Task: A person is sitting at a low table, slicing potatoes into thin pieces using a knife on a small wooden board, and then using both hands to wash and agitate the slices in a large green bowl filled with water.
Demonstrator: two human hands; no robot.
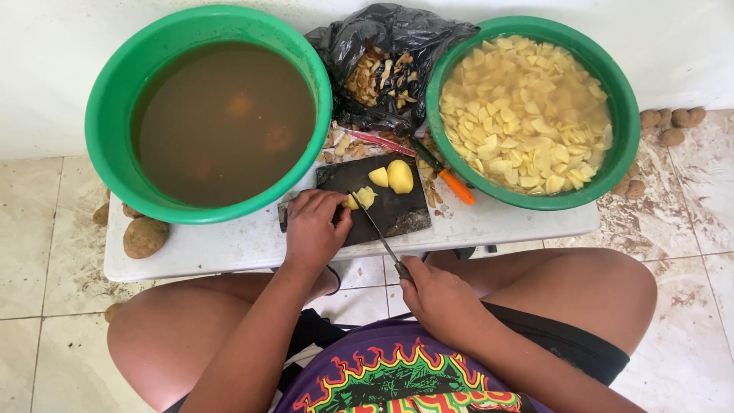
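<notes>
Potato pieces (359,199) lie under the fingertips of the left hand (313,229), which presses down on them at the near left part of a dark cutting board (397,214), fingers curled back so they stay clear of the blade. The right hand (440,294) is clenched around the handle of a knife (375,226), its thin blade angled up and left so the tip meets the pieces just beside the left fingers. Farther along the board sit a peeled potato half (400,176) and a smaller wedge (378,177), touching each other, kept close for reach.

The board rests on a small white counter (229,245) between two green basins. The left basin (107,115) holds murky brown water with a few dim round shapes sunk in it; the right basin (612,92) is full of pale potato slices in water, likely to hold them clean. Between the basins, at the far side, a black plastic bag (397,30) gapes open with peelings inside. An orange-handled peeler (455,186) lies just right of the board. Unpeeled potatoes sit at the counter's left edge (144,235) and on the floor at far right (673,126).
</notes>
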